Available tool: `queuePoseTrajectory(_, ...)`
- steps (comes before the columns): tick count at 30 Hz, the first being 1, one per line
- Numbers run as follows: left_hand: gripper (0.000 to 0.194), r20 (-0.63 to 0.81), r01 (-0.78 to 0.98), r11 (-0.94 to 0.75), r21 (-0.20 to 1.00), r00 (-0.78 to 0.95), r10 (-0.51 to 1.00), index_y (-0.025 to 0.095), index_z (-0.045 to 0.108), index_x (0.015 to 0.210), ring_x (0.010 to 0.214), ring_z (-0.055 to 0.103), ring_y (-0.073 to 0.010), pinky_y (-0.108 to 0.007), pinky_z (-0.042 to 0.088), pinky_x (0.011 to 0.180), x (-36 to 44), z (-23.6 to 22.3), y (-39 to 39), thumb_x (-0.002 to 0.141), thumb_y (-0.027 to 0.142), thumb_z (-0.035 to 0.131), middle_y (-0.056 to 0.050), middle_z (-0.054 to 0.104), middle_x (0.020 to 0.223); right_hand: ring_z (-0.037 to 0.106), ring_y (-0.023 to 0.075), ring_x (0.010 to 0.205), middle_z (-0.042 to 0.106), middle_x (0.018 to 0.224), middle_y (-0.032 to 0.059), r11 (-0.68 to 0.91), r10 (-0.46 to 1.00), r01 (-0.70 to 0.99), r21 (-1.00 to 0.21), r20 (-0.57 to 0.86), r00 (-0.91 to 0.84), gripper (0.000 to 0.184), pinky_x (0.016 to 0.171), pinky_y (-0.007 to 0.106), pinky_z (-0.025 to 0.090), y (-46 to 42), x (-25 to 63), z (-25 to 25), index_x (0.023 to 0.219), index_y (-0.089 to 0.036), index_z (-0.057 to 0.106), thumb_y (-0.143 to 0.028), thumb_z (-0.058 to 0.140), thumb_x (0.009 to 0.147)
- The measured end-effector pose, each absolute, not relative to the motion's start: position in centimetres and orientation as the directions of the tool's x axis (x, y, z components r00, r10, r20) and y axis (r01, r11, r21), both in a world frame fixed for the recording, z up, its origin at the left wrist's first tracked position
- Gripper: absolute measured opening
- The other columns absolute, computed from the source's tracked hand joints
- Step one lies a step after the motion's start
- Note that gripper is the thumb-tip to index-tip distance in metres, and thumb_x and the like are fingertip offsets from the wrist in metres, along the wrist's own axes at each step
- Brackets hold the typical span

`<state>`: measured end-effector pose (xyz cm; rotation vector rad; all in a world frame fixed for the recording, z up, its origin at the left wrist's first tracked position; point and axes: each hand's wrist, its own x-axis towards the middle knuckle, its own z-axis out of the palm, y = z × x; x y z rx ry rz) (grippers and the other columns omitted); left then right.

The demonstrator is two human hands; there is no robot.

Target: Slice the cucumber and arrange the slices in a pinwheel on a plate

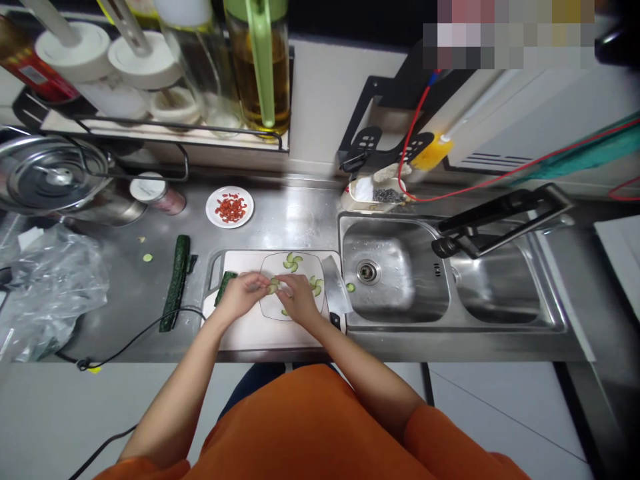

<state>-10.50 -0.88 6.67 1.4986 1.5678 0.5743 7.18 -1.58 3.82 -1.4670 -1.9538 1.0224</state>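
A pale plate [313, 263] lies on a white cutting board [260, 333] at the counter's front edge. Thin cucumber slices [291, 263] are laid in small fan shapes on it. My left hand [243, 292] and my right hand [299, 297] meet over the plate's left part, fingers pinched on cucumber slices [273, 287]. A dark green cucumber piece [225, 285] lies on the board just left of my left hand. A cleaver [334, 288] rests along the board's right side.
A long cucumber half [176, 281] lies on the steel counter to the left, near a black cable [135, 340] and a plastic bag [47, 287]. A small dish of red berries [230, 207] sits behind. The double sink [400, 273] and faucet [500, 217] are right.
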Motion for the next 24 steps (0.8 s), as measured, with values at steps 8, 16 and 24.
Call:
queuePoseTrajectory(8, 0.038, -0.489, 0.214, 0.457, 0.863, 0.134, 0.862, 0.015, 0.066, 0.081, 0.071, 0.058, -0.013, -0.024, 0.042, 0.066, -9.7, 6.2, -2.0, 0.065, 0.05, 0.068, -0.004, 0.067, 0.081, 0.055, 0.0158, 0.081, 0.065, 0.076, 0.0003, -0.07, 0.948, 0.495, -0.866, -0.213, -0.238, 0.013, 0.074, 0.027, 0.04, -1.5, 7.4, 5.4, 0.084, -0.022, 0.07, -0.019, 0.058, 0.079)
queuePoseTrajectory(16, 0.05, -0.812, -0.079, 0.824, 0.562, 0.139, 0.567, 0.014, 0.062, 0.09, 0.054, 0.055, -0.0083, -0.018, 0.037, 0.049, -9.3, 6.4, -2.5, 0.066, 0.058, 0.065, -0.004, 0.064, 0.069, 0.055, 0.0143, 0.08, 0.068, 0.077, -0.0004, 0.057, 0.954, 0.402, -0.914, -0.069, -0.292, 0.011, 0.078, 0.028, 0.039, -1.8, 7.7, 6.8, 0.081, -0.023, 0.07, -0.019, 0.06, 0.08)
queuePoseTrajectory(24, 0.044, -0.755, -0.115, 0.757, 0.643, 0.068, 0.652, 0.015, 0.065, 0.095, 0.061, 0.057, -0.0081, -0.017, 0.038, 0.053, -10.0, 5.7, -1.9, 0.056, 0.032, 0.077, -0.002, 0.067, 0.072, 0.056, 0.0149, 0.079, 0.067, 0.074, -0.0004, -0.029, 0.952, 0.464, -0.886, -0.165, -0.257, 0.011, 0.077, 0.028, 0.039, -2.3, 7.6, 5.3, 0.079, -0.023, 0.07, -0.019, 0.061, 0.079)
